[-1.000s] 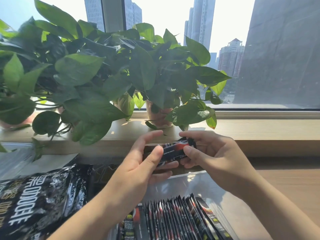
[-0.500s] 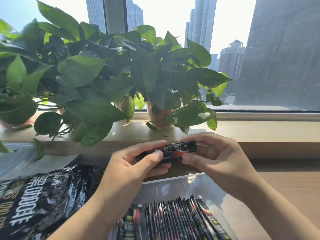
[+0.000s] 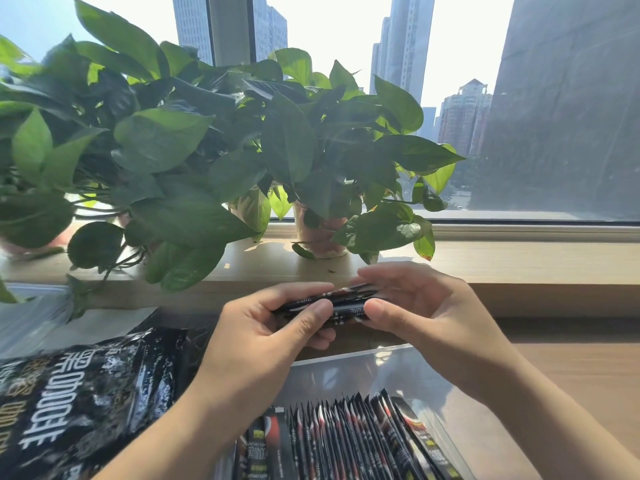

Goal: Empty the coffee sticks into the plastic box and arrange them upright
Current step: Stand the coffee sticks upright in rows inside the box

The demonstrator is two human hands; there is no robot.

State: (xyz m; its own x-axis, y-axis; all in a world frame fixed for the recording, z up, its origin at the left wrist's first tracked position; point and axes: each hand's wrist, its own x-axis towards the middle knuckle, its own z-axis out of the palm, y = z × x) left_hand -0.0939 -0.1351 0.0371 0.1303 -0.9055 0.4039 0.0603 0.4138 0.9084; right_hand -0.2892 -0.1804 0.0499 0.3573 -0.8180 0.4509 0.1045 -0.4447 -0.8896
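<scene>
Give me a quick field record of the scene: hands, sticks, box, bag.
left hand: grips held sticks at one end
right hand: pinches the other end
held sticks: small bundle, horizontal, not in the box
plastic box: clear, partly filled
row of sticks: standing on edge, packed side by side, leaning slightly
coffee bag: black, left of box

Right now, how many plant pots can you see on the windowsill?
2: centre pot straight ahead, left pot at the frame's far-left edge; the leaves may hide more.
</scene>
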